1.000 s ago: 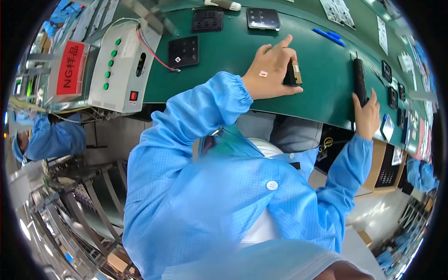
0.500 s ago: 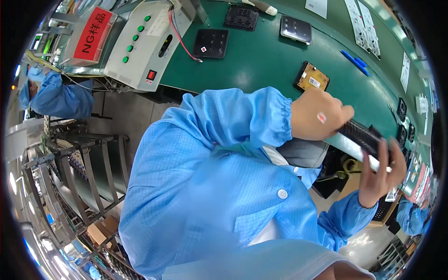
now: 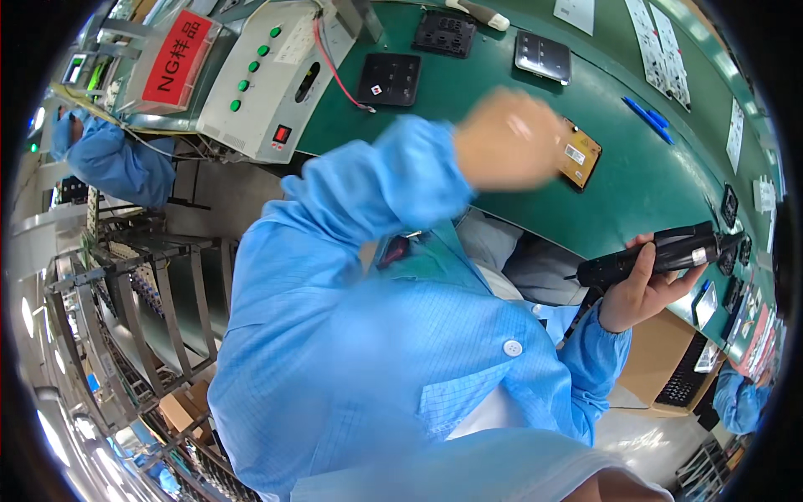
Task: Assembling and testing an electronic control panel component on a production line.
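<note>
My right hand (image 3: 640, 297) is wrapped round a black electric screwdriver (image 3: 648, 258), held nearly level over the bench's near edge. Its thin tip points left. Farther left and higher, my left hand (image 3: 512, 140) is smeared by motion, so its fingers and anything in them cannot be made out. It hides the left part of a small black-framed panel (image 3: 580, 156) with an amber back and a white label, which lies on the green bench (image 3: 468, 88).
A grey control box (image 3: 266, 79) with green buttons stands at the left, beside a red sign (image 3: 177, 57). Black square panels (image 3: 390, 79) and a glossy panel (image 3: 543, 57) lie along the bench. A blue pen (image 3: 648, 120) rests farther right. Another person (image 3: 117, 159) sits at far left.
My left hand has moved up and left, away from the screwdriver, toward the amber-backed panel. The screwdriver now rests in my right hand, whose fingers have closed round it.
</note>
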`<move>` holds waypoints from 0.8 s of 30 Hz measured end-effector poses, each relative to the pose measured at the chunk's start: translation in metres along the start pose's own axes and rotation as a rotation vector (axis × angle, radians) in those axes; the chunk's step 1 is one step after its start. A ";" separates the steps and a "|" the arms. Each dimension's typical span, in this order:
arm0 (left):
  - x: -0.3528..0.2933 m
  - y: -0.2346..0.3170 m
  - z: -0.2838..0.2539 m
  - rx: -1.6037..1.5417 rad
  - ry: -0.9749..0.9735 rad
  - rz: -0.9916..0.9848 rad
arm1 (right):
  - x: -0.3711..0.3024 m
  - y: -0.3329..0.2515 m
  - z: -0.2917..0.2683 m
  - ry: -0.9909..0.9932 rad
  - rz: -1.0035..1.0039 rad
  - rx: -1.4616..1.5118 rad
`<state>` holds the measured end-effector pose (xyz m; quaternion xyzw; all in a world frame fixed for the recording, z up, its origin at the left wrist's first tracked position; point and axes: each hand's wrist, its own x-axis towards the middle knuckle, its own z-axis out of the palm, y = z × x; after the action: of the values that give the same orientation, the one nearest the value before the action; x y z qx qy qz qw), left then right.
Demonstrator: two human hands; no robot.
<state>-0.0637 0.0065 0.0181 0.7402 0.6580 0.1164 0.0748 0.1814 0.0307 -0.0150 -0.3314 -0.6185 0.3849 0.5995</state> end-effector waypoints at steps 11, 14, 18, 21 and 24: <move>0.038 -0.124 0.027 0.354 0.514 -0.165 | 0.012 0.004 0.000 0.077 0.115 0.026; 0.037 -0.131 0.030 0.357 0.515 -0.192 | 0.030 -0.011 -0.002 0.062 0.273 0.077; 0.043 -0.145 0.038 0.135 0.615 -0.062 | 0.039 -0.026 -0.001 0.196 0.241 0.311; 0.040 -0.140 0.034 -0.301 0.846 0.144 | 0.043 -0.024 -0.009 0.210 0.219 0.435; 0.036 -0.126 0.024 0.380 0.473 -0.199 | 0.046 -0.022 -0.007 0.211 0.231 0.448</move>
<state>-0.1738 0.0591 -0.0360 0.6254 0.7363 0.1524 -0.2087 0.1872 0.0606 0.0264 -0.2972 -0.4104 0.5410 0.6712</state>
